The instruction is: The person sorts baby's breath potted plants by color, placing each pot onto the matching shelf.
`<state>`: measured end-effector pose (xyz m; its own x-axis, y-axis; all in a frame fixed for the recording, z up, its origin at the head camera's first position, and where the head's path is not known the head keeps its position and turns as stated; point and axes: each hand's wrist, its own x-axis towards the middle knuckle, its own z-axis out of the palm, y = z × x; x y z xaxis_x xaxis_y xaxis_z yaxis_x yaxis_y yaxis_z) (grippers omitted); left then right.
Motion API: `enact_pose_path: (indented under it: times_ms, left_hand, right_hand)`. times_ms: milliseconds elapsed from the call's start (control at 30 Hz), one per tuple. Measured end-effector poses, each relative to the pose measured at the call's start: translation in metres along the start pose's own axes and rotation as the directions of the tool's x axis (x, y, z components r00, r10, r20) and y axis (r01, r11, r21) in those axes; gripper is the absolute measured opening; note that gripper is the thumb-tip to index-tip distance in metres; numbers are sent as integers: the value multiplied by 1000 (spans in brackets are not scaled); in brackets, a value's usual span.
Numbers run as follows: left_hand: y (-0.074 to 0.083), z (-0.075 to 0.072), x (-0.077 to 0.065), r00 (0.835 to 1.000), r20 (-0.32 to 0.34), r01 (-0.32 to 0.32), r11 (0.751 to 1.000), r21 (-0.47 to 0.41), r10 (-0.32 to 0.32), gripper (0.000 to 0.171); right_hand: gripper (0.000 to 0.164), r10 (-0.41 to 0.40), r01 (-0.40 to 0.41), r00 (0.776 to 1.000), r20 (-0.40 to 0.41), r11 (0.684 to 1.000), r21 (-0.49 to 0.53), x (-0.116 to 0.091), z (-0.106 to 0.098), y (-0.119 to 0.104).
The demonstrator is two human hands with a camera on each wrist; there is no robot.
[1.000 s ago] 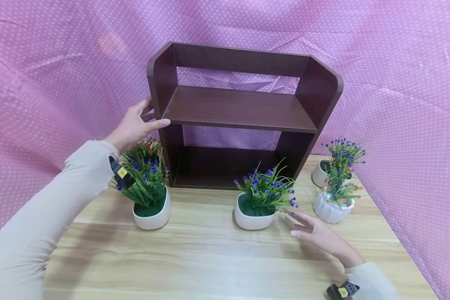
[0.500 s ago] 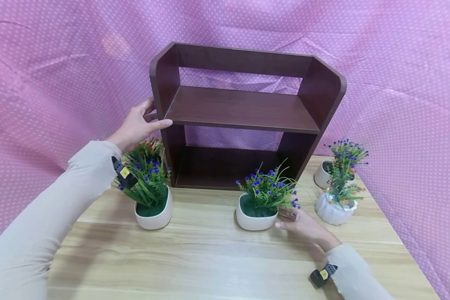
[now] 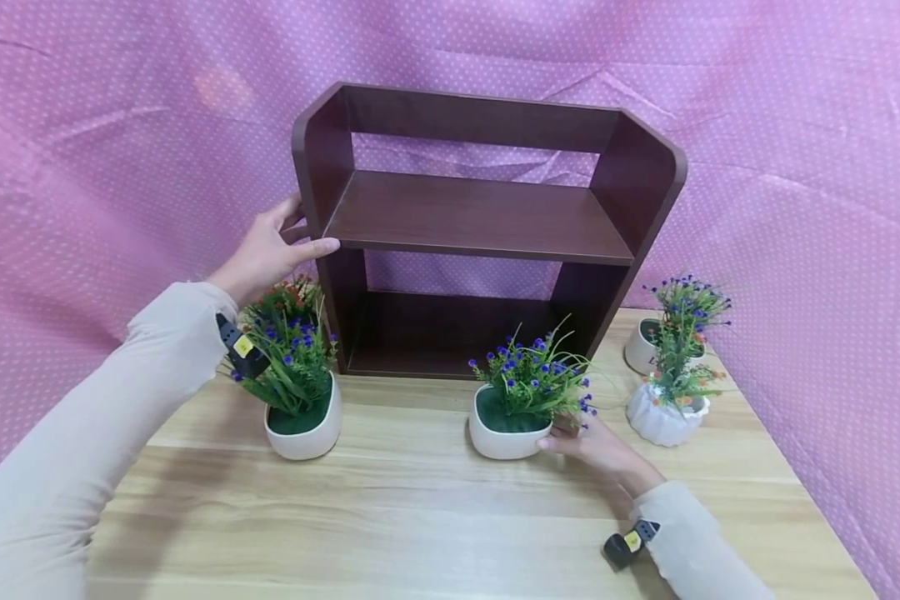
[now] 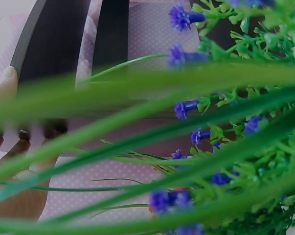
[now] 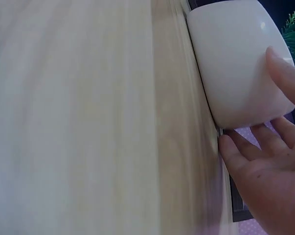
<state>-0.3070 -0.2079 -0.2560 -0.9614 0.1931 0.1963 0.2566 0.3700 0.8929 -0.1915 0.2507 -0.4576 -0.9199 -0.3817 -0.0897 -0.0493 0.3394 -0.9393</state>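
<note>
My left hand point(image 3: 258, 254) grips the left side panel of a dark brown two-tier shelf point(image 3: 465, 215), thumb on its front edge and fingers behind. Blurred leaves partly cover that hand in the left wrist view. At the right end of a white oval pot point(image 3: 504, 442) holding an artificial plant with blue-purple flowers point(image 3: 528, 371), my right hand point(image 3: 600, 454) has its thumb on the front wall. The right wrist view has the thumb on the smooth white pot point(image 5: 240, 63) and the other fingers bent around its far side. The pot stands on the table before the shelf.
Under my left forearm stands another white pot point(image 3: 307, 439) with blue flowers, with orange flowers point(image 3: 297, 292) behind it. On the right are a ribbed white pot point(image 3: 663, 423) with orange flowers and a round white pot point(image 3: 637, 354). Pink dotted cloth point(image 3: 795, 208) hangs behind the wooden table point(image 3: 390, 517).
My right hand has moved left from beside the pot and taken hold of its right end. The left hand stays on the shelf panel.
</note>
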Motion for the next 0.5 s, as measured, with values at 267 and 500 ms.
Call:
enact_pose_path:
  times_ms: [267,500]
  left_hand:
    - [0,0,-1,1000,-6,-3,1000,6,3,90]
    - [0,0,0,1000,-5,-4,1000,27,4,90]
  right_hand:
    - [76,-10,11,1000,4,999,-36,4,3,-1]
    - [68,-75,76,997,13,996,-57,5,4,-5]
